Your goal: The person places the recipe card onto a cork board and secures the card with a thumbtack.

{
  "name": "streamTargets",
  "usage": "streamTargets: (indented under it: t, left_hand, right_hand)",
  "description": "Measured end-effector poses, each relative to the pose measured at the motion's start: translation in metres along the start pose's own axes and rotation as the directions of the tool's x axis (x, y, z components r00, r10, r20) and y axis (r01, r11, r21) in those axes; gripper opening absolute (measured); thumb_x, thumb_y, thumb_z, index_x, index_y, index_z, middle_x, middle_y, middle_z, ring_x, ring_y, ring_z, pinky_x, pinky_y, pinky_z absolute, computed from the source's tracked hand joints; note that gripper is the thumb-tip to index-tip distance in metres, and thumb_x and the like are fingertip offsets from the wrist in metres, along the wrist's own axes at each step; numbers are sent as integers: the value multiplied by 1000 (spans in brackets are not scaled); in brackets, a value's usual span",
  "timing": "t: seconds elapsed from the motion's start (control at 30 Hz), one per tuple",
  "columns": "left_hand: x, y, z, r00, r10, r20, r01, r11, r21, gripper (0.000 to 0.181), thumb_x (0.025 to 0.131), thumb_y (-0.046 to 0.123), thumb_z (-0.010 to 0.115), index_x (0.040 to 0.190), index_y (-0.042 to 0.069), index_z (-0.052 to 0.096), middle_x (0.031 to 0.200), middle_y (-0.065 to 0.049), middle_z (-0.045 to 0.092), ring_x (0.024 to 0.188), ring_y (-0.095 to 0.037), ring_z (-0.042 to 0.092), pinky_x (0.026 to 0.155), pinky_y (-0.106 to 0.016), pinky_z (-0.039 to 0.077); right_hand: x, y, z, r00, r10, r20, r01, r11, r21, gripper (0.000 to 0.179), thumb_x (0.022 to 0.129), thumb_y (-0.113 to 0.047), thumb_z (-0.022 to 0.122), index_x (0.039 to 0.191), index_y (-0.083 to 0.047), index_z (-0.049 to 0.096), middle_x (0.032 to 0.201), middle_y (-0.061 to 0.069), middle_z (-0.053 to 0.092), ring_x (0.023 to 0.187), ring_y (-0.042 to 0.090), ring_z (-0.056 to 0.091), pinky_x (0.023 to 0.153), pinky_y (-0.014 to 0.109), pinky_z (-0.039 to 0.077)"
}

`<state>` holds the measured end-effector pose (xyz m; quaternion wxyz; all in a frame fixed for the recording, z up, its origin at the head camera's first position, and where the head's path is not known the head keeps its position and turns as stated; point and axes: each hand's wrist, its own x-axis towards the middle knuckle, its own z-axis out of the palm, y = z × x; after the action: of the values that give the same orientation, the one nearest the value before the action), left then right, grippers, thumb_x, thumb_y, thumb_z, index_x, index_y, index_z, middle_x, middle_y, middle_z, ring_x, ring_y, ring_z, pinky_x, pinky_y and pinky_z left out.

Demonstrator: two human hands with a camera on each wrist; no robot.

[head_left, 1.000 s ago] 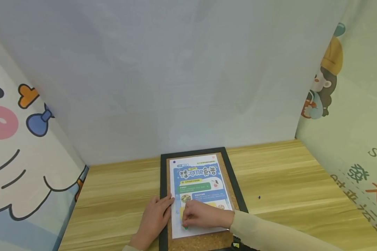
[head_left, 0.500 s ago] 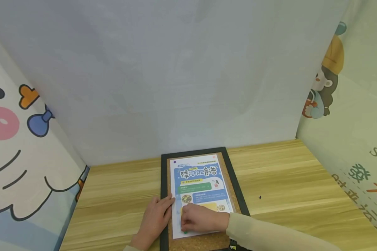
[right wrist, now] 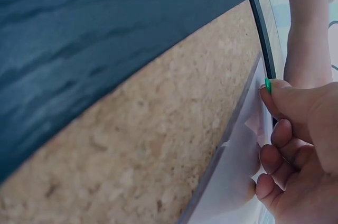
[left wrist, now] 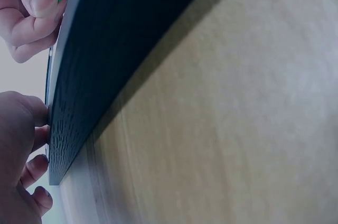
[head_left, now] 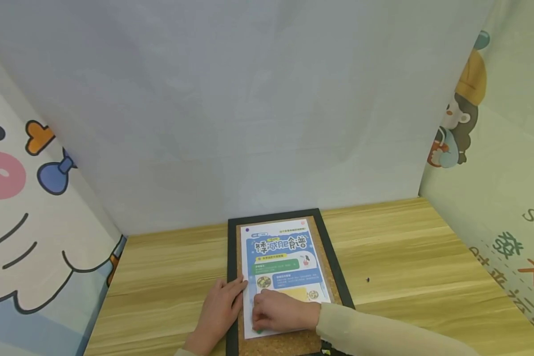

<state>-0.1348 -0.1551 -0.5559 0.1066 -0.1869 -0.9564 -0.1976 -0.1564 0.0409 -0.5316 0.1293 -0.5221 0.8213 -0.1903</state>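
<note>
My right hand [head_left: 282,311] pinches a green push pin [right wrist: 268,85] between thumb and forefinger, over the lower left corner of a printed poster [head_left: 289,244]. Whether the pin's point touches the paper I cannot tell. The poster lies on a cork board [head_left: 280,344] with a black frame [head_left: 335,269]. My left hand [head_left: 220,307] rests on the frame's left side, its fingertips at the paper's left edge. A purple pin [head_left: 247,230] sits in the poster's top left corner and a pinkish pin [head_left: 302,223] in the top right.
The board lies on a wood-grain table [head_left: 160,287], its far edge near a pale cloth wall [head_left: 249,123]. A tiny dark thing [head_left: 367,280] lies on the table right of the board. Printed cartoon panels stand at both sides.
My right hand, with the green push pin, has moved left and slightly nearer to me, towards the poster's lower left corner. The left hand has stayed where it was.
</note>
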Motion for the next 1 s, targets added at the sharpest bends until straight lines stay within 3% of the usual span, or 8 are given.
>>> streamTargets:
  t: [0.5, 1.0]
  left_hand:
    - [-1, -1, -1, 1000, 8, 3, -8, 1000, -3, 29, 88, 24, 65, 116, 16, 69, 126, -2, 61, 71, -12, 32, 63, -24, 30]
    - [-2, -3, 3, 999, 25, -37, -25, 1000, 9, 26, 88, 22, 65, 113, 16, 70, 123, -2, 62, 70, -11, 31, 63, -24, 30]
  right_hand:
    - [6, 1, 8, 998, -46, -31, 45, 998, -33, 14, 93, -32, 58, 87, -27, 70, 80, -20, 55, 75, -7, 44, 69, 8, 34]
    - [4, 0, 5, 999, -8, -32, 8, 1000, 5, 14, 93, -30, 59, 90, -26, 71, 85, -19, 57, 78, -8, 46, 72, 9, 35]
